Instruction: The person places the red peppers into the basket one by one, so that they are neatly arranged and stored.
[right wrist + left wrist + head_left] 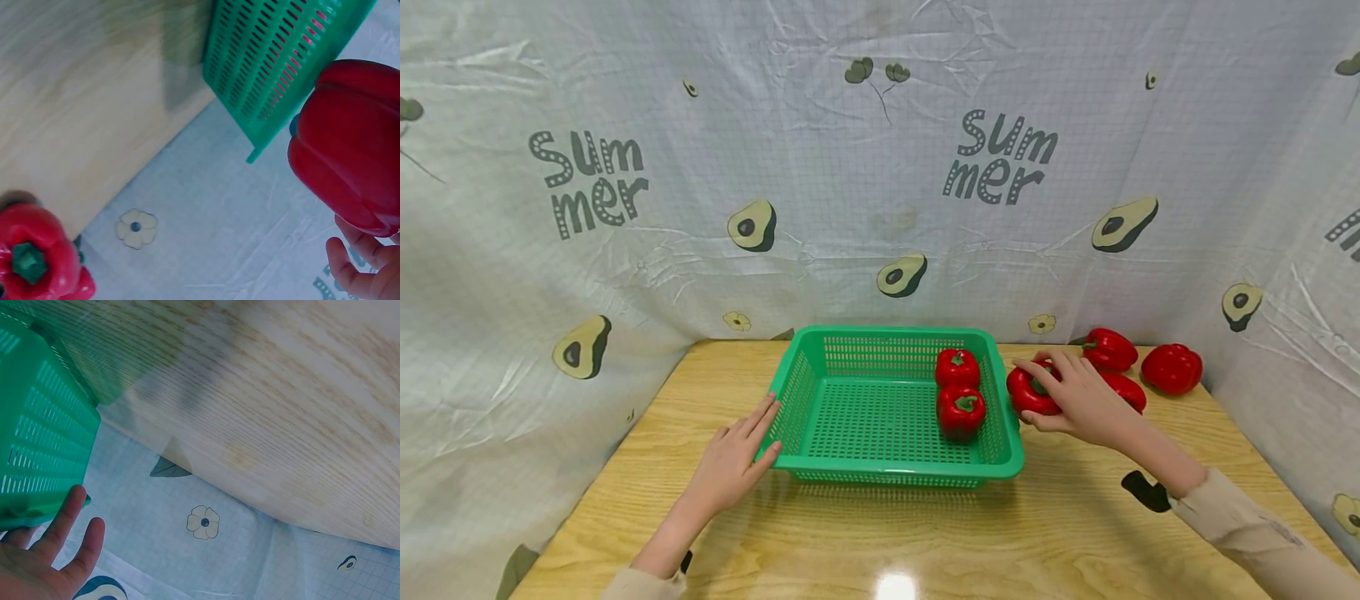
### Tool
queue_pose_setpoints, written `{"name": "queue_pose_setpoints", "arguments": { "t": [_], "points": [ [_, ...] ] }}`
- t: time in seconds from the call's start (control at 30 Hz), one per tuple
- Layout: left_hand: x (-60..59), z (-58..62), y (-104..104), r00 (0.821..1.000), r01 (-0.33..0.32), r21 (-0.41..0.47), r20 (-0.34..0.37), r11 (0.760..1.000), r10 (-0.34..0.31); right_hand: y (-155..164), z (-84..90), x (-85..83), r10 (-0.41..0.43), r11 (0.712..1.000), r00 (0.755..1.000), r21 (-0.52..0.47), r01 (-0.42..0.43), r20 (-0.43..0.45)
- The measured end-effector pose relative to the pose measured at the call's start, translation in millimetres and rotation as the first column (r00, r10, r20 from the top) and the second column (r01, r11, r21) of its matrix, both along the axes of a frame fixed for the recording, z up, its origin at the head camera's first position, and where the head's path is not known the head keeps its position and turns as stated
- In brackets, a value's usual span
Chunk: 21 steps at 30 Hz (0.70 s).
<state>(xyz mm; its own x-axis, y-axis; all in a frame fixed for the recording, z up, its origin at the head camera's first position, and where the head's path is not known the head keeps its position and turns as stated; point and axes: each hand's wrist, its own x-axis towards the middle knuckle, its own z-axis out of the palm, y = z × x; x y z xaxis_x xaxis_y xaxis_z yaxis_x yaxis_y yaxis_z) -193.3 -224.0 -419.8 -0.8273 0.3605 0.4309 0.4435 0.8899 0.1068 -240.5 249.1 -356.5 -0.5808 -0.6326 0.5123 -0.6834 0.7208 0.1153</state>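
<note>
My right hand grips a red bell pepper just outside the right rim of a green plastic basket. In the right wrist view the held pepper hangs close by the basket's slotted side, with fingertips at its underside. Two red bell peppers, one at the back and one in front of it, sit along the basket's right side. At the left rim, my left hand rests with its fingers straight against the basket; its fingertips touch the rim.
Right of the basket, more red bell peppers lie on the wooden table: one at the back, one at the far right, and one partly behind my right hand. A white patterned cloth hangs behind and beside the table.
</note>
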Motion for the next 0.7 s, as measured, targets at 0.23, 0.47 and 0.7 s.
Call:
{"name": "queue_pose_setpoints", "arguments": {
  "t": [0.23,0.47,0.7],
  "points": [
    [-0.3,0.8,0.4,1.000,-0.001,-0.001,0.004,1.000,0.001,-13.2,9.0,-6.9,0.056,0.998,0.998,0.002,-0.056,-0.019],
    [-1.2,2.1,0.9,1.000,-0.005,-0.002,0.012,1.000,0.005,-28.6,16.6,-13.2,0.097,0.995,0.995,0.020,-0.097,-0.020],
    [-1.0,2.7,1.1,1.000,-0.005,0.000,0.010,1.000,0.005,-43.8,20.5,-24.6,0.079,0.995,0.996,0.068,-0.076,-0.044]
  ]
}}
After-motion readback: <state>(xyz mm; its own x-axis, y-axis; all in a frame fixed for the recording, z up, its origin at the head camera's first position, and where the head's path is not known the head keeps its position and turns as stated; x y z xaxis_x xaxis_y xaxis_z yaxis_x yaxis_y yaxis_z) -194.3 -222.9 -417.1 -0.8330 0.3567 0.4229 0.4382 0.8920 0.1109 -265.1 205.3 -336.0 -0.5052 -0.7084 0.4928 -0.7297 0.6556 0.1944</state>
